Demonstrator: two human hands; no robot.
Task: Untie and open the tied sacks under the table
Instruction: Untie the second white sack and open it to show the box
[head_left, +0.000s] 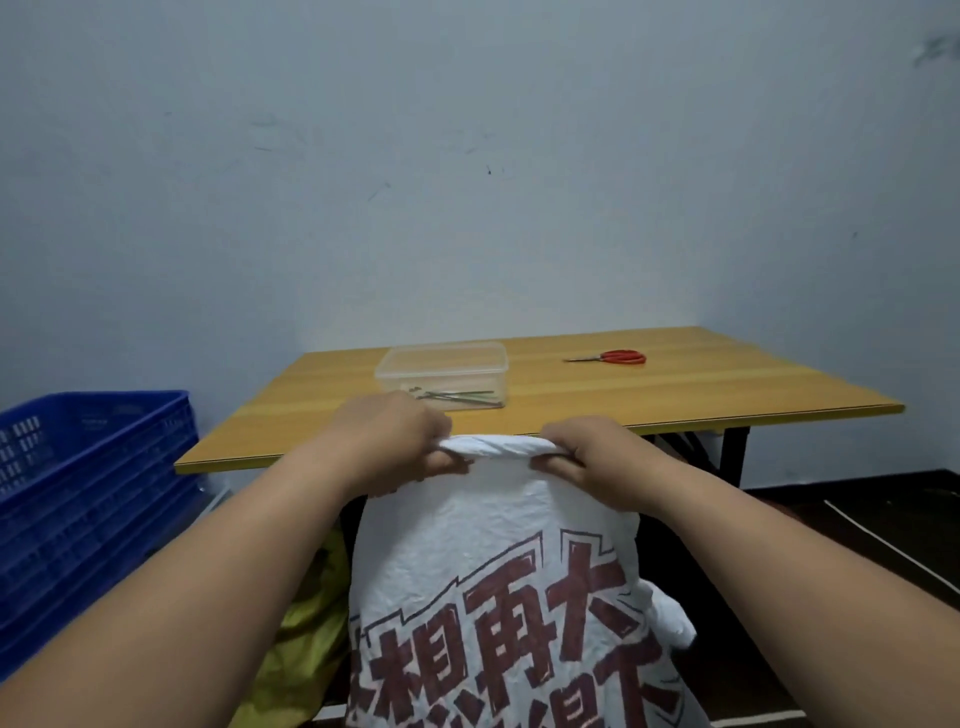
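Head view: one white sack (493, 597) with red print is being held upright at 6 o'clock, in front of the counter (675, 395) edge rather than under it. Its twisted top edge is being gripped at both ends: left hand (395, 441) clamped on the 9 o'clock end, right hand (597, 460) clamped on the 3 o'clock end, fingers curled round the roll.

The sack is looking thin, crinkly and soft, probably light and a bit slippery; the twisted roll is being judged the best hold, with a knotted tail hanging at 4 o'clock as another spot to work loose. Whether it is still tied cannot be told.

Counts: one white sack, one yellow-green bag (306, 639) at 7 o'clock, one clear box (441, 371), one pair of red scissors (613, 357), blue crates (88, 493) stacked at 9 o'clock, number unclear.
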